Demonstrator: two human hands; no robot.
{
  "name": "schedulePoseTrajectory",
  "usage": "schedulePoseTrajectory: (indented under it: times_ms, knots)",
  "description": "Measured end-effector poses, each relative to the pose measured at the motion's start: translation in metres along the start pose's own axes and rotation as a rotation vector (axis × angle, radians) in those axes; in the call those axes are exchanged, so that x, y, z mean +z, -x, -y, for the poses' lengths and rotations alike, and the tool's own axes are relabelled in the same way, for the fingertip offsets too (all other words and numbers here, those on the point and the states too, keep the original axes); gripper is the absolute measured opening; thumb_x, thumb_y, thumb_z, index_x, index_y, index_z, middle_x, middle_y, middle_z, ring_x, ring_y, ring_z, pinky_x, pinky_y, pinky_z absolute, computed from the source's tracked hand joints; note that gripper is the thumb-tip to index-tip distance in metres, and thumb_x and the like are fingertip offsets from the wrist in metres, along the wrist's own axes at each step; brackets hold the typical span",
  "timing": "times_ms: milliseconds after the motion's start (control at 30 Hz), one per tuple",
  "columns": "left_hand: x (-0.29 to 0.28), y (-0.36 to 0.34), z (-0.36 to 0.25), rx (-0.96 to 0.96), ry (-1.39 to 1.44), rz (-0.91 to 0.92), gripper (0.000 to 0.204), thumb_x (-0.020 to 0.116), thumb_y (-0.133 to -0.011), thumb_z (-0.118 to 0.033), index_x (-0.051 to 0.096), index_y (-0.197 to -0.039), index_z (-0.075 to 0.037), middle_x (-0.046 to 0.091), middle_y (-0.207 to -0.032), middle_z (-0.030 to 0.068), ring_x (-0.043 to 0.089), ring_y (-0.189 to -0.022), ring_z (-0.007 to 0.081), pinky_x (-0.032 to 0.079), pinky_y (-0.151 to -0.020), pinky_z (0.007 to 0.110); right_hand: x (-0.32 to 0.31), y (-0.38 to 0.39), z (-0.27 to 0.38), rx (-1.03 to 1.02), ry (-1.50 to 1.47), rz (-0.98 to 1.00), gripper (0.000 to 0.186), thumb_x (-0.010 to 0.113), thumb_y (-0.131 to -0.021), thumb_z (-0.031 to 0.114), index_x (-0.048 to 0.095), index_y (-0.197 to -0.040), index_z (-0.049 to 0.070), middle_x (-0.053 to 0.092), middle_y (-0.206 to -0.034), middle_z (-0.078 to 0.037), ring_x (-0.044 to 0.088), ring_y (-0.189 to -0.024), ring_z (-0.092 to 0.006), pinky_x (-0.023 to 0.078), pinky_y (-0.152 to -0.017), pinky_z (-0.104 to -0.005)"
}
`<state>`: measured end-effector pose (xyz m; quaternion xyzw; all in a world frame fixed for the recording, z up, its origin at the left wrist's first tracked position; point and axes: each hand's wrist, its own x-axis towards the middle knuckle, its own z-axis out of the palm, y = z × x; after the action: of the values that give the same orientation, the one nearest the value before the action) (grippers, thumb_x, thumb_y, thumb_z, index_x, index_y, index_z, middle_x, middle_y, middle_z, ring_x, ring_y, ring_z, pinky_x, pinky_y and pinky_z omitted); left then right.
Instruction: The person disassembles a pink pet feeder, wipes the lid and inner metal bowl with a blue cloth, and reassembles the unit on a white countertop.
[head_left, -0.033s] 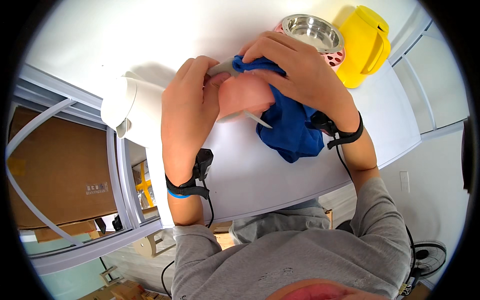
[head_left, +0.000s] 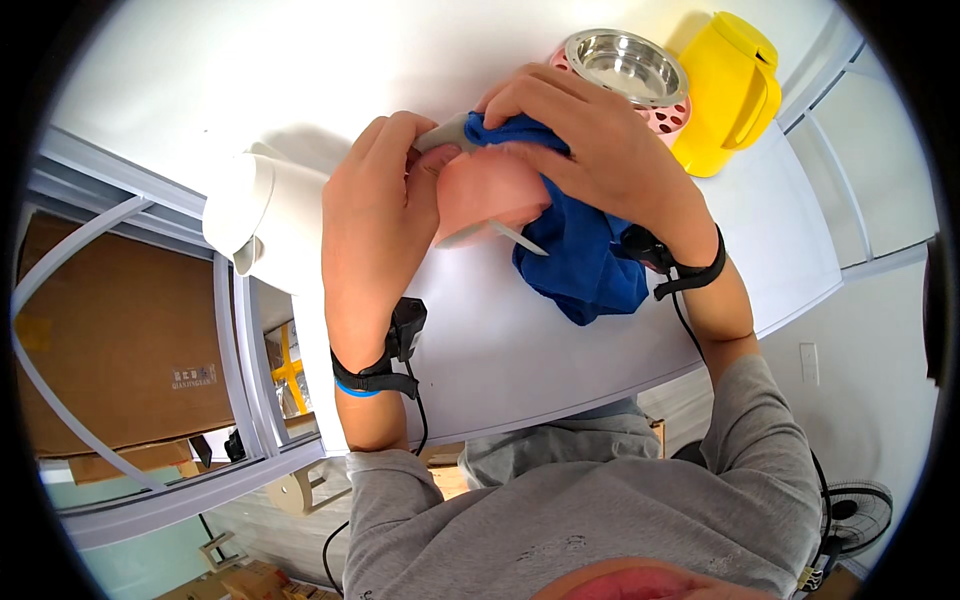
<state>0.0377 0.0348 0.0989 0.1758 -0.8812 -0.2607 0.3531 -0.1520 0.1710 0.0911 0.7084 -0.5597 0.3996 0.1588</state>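
Note:
Both hands are raised over the white table around a pink cup-shaped thing [head_left: 490, 192] with a grey upper part, a grey lower rim and a thin pale piece jutting from its underside. My left hand [head_left: 385, 190] grips its left side, thumb and fingers closed on the grey part. On the other side, my right hand [head_left: 590, 140] is closed on a blue cloth [head_left: 585, 265] and presses a fold of it to the grey part. The rest of the cloth hangs below my right palm. What kind of thing the pink piece is, I cannot tell.
A white jug-like vessel [head_left: 285, 215] stands left of my left hand. Beyond my right hand are a steel bowl [head_left: 628, 68] in a pink holder with holes [head_left: 672, 117] and a yellow pitcher [head_left: 722, 90]. The white table [head_left: 500, 370] has its edge near my body.

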Motion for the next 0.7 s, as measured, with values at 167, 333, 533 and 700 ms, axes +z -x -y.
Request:
schedulePoseTrajectory:
  times_ms: [167,333,533,700]
  knots:
    - [0.004,0.001,0.001,0.078,-0.106,-0.067,0.011,0.077,-0.095,-0.007,0.07,-0.104,-0.005,0.071,-0.092,0.0115,0.067,-0.078,0.0357,0.053,-0.066,0.041,0.01,0.009,0.002,0.099,0.02,0.185,0.026,0.069,-0.102,0.018,0.059,-0.125,0.012,0.068,-0.113,-0.01,0.071,-0.095,-0.0389,0.057,-0.081,-0.0452]
    - [0.007,0.001,0.005,0.127,-0.222,-0.07,0.012,0.078,-0.098,-0.011,0.071,-0.105,-0.004,0.072,-0.091,0.0101,0.07,-0.079,0.0274,0.054,-0.069,0.037,0.007,0.012,-0.004,0.112,0.213,0.24,0.025,0.068,-0.104,0.018,0.057,-0.127,0.014,0.067,-0.114,-0.012,0.073,-0.092,-0.0407,0.058,-0.077,-0.0458]
    - [0.009,0.0,0.006,0.146,-0.203,-0.1,0.01,0.077,-0.097,-0.013,0.071,-0.103,-0.007,0.071,-0.091,0.0099,0.069,-0.078,0.0332,0.053,-0.065,0.041,-0.005,0.011,-0.01,0.208,0.131,0.156,0.025,0.068,-0.103,0.014,0.057,-0.125,0.012,0.066,-0.112,-0.013,0.07,-0.103,-0.0396,0.057,-0.085,-0.0459]
    - [0.01,0.001,0.007,0.062,-0.137,-0.059,0.01,0.075,-0.1,-0.011,0.069,-0.104,-0.004,0.071,-0.094,0.0123,0.071,-0.076,0.033,0.054,-0.064,0.041,-0.01,0.006,-0.003,0.189,0.006,0.128,0.026,0.069,-0.101,0.011,0.056,-0.123,0.011,0.065,-0.113,-0.012,0.066,-0.11,-0.0377,0.053,-0.094,-0.0465]
